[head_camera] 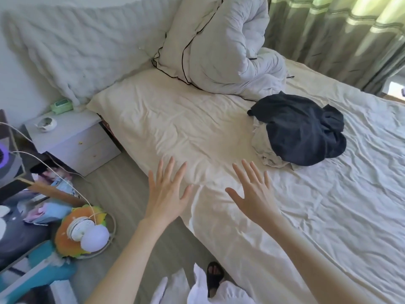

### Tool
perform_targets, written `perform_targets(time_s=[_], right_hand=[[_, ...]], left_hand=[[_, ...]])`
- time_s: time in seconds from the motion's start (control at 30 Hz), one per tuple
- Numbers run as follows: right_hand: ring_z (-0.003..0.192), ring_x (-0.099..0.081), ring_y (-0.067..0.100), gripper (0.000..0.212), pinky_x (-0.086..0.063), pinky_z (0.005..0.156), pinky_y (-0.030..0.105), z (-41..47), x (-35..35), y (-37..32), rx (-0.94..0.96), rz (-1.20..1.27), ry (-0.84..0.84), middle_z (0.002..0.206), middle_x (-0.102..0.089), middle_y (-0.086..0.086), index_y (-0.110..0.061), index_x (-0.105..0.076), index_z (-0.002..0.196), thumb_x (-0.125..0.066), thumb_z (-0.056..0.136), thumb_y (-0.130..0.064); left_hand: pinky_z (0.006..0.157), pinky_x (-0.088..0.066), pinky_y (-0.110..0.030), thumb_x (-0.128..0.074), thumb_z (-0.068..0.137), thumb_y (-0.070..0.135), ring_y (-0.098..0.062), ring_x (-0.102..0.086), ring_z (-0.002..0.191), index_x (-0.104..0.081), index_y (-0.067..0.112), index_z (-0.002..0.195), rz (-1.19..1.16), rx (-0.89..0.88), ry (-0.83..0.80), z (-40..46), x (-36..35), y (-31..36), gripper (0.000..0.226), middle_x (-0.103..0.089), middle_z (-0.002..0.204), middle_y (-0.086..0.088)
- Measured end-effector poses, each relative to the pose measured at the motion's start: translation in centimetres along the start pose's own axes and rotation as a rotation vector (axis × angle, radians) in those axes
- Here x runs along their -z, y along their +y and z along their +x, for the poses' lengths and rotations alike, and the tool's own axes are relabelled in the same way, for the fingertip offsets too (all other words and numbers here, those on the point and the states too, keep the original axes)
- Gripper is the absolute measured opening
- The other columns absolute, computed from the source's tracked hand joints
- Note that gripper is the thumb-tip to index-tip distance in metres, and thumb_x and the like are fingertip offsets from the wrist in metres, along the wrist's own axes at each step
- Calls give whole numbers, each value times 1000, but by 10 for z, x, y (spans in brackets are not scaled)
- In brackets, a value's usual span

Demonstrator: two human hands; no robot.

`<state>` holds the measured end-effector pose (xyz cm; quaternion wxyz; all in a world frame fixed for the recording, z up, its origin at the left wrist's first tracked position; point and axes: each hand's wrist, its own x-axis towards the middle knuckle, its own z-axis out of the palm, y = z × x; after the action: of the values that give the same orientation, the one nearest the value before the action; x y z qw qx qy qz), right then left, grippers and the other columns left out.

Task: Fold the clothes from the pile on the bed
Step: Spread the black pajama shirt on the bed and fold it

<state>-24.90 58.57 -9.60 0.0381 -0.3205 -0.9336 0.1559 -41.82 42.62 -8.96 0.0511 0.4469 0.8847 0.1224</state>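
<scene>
Both hands, left hand (166, 194) and right hand (252, 194), hover empty with fingers spread at lower centre. The crumpled dark navy garment (302, 130) tops the pale clothes pile (263, 143) at centre right. Risk: a single-handed pull drags the whole pile across the cream bed sheet (175, 119).

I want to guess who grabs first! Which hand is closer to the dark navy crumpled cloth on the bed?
Right. The right hand is spread open just below-left of the dark navy crumpled cloth; the left hand is farther left, at the bed's edge.

Both hands spread flat above bed (328, 216) — clothes pile (302, 132) beyond.
</scene>
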Motion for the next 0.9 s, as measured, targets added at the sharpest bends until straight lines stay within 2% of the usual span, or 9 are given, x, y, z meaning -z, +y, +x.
perform_targets(time_s=[0.2,0.37,0.5,0.57,0.7,0.77,0.9], right_hand=[[147,3,20,67,5,116,45,78,-23,13,-33,-32,-69,160,-5,-1,-29,-12,151,-33,94,-58],[147,-3,22,66,0,117,46,142,-63,38,-179,-31,-124,159,-10,1,-28,-15,151,-37,95,-54],[146,-11,22,64,-8,119,42,189,-89,80,-317,-58,-134,158,-17,3,-25,-18,150,-39,96,-51],[144,-20,25,62,-16,117,41,211,-97,109,-381,-72,-91,155,-26,6,-19,-26,149,-45,96,-45],[132,-39,33,49,-31,106,43,251,-116,169,-463,-86,103,140,-47,14,-6,-47,135,-58,91,-22],[133,-37,30,52,-28,107,42,270,-124,198,-530,-133,154,140,-46,12,-6,-44,137,-57,90,-21],[137,-29,26,73,-24,107,41,312,-136,259,-637,-230,244,148,-33,10,-10,-25,148,-55,89,-42]], left_hand=[[115,7,-48,-34,96,49,-24,16,145,-11,30,150,-9,-25,-112,81,-29,-28,62,5,159,-3],[115,8,-47,-28,97,51,-25,19,144,0,33,150,33,-111,-290,160,-84,-61,63,12,158,-3],[115,6,-49,-27,97,49,-25,18,144,0,31,150,70,-158,-416,223,-137,-70,62,13,158,-3],[115,6,-49,-29,98,47,-25,17,144,-1,30,151,81,-178,-457,248,-166,-65,62,13,158,-3],[114,8,-48,-30,98,44,-25,17,144,1,30,150,110,-253,-534,287,-231,-44,62,16,158,-3],[114,8,-48,-32,98,42,-26,19,144,2,30,150,107,-279,-580,301,-262,-34,63,17,157,-3],[115,8,-47,-32,98,40,-27,22,142,6,31,150,135,-281,-688,316,-320,-25,65,23,156,-3]])
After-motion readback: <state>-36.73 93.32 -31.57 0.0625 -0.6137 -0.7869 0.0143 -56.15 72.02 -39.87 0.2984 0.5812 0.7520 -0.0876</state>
